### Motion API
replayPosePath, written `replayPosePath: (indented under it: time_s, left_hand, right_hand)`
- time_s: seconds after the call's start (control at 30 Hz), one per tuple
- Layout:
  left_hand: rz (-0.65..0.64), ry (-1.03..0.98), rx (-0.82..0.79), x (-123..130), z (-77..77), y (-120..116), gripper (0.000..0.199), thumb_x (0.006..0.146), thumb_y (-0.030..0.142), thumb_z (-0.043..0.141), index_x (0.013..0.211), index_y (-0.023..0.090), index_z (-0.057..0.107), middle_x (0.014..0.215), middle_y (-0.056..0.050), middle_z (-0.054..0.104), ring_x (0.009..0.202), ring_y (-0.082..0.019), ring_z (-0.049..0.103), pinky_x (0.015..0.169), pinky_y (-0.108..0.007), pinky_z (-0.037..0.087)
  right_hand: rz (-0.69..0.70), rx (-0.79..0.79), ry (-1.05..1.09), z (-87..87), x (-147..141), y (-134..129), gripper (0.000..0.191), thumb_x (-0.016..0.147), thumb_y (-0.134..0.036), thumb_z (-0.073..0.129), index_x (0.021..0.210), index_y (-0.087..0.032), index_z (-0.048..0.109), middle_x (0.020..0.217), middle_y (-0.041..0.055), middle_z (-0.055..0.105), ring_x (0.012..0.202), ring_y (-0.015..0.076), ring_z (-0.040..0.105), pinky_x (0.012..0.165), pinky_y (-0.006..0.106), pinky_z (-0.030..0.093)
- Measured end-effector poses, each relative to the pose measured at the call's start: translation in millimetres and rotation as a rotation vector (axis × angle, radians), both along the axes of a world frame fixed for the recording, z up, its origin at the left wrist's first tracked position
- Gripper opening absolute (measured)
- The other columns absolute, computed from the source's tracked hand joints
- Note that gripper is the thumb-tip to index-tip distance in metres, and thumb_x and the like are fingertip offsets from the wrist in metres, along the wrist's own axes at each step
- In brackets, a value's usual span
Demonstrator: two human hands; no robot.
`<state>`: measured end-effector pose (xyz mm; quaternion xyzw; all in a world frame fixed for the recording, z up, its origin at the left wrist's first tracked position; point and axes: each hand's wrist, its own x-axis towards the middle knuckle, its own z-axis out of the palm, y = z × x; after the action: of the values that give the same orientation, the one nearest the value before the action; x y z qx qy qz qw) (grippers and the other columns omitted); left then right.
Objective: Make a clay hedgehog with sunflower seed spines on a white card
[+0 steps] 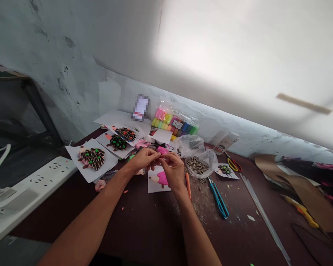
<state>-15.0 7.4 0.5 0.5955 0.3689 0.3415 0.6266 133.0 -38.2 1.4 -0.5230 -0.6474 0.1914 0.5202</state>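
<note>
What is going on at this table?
A person is working over a dark table, their left hand and right hand meeting with the fingertips pinched together. Whatever they pinch is too small to make out, but a lump of pink clay sits just beyond. Under the hands lies a paper with a pink clay shape. To the left is a paper with a seed-covered clay figure. A bag of striped seeds lies to the right, and a pack of coloured clay lies behind.

Item: whatever my fingers (170,162) pinch, hidden behind them, too covered to name. Item: pixelated object (140,107) against the wall, blurred past reading. Item: power strip (27,190), cut off by the left edge.
</note>
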Motion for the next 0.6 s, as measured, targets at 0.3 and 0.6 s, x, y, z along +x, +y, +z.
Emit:
replayPosePath:
  time_s: [0.3,0.6]
  left_hand:
    - [-0.045,0.076,0.056,-1,1.9,0,0.052,0.08,0.063,0.054,0.078,0.012,0.065,0.071,-0.006,0.067,0.047,-0.01,0.056,0.039,-0.019,0.039]
    - [0.179,0.915,0.62,2,-9.3,1,0.025,0.087,0.022,0.051,0.094,0.02,0.074,0.101,-0.009,0.074,0.1,-0.025,0.066,0.084,-0.031,0.049]
  right_hand:
    - [-0.024,0.054,-0.139,4.4,-1,-4,0.01,0.084,-0.025,0.062,0.078,-0.02,0.068,0.082,0.0023,0.064,0.066,0.0129,0.056,0.064,0.024,0.046]
    - [-0.035,-0.098,-0.094,-2.3,8,0,0.009,0.077,-0.022,0.054,0.078,-0.018,0.063,0.069,-0.0015,0.061,0.058,0.0115,0.05,0.058,0.022,0.04]
